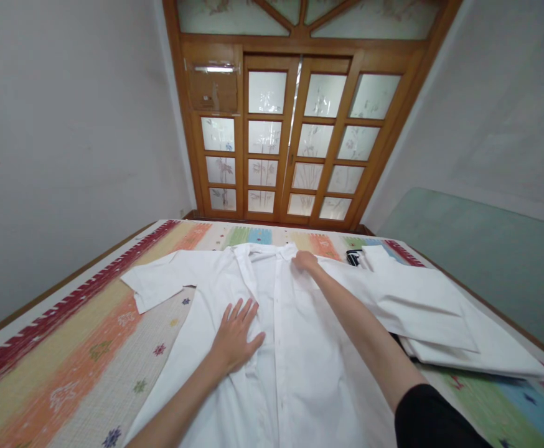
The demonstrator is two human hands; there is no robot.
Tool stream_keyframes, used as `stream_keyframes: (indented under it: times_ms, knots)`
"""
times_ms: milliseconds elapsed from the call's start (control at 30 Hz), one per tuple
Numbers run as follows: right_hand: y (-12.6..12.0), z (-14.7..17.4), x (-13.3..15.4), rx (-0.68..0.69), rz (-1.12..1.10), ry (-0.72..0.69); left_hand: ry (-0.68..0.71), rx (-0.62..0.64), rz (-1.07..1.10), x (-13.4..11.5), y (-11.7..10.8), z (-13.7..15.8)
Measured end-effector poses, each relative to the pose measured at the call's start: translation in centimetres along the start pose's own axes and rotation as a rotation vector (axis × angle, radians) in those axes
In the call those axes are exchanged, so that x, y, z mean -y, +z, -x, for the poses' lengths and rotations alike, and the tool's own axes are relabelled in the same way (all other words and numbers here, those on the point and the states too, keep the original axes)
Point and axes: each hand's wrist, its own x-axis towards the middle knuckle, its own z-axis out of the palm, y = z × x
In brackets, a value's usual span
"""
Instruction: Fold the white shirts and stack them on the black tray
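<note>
A white short-sleeved shirt [300, 348] lies spread front side up, its collar at the far end and its front unbuttoned. My left hand [238, 336] rests flat on the shirt's left front panel, fingers spread. At the right side of the collar, my right hand [305, 261] is closed on the shirt, pinching the cloth near the collar. The left sleeve reaches out over the patterned bedspread. The right sleeve lies over a pile of folded white cloth.
Folded white cloth [477, 354] lies at the right on the striped bedspread [85, 367]. A small black and white item [353, 257] is beside it. Beyond the bed stand wooden glass-paned doors [295, 143]; a pale green panel [482, 261] leans along the right wall.
</note>
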Motion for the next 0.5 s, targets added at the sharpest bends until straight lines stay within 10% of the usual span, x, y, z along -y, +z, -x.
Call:
stream_keyframes:
  times_ms: [300,500]
  knots:
    - [1.8,6.5,11.6,-0.26,-0.068,-0.457,0.015,-0.002,-0.031,0.0,0.1,0.0]
    - [3.8,7.5,14.3,-0.224,0.0,-0.429,-0.076,0.067,0.031,-0.7,-0.8,-0.1]
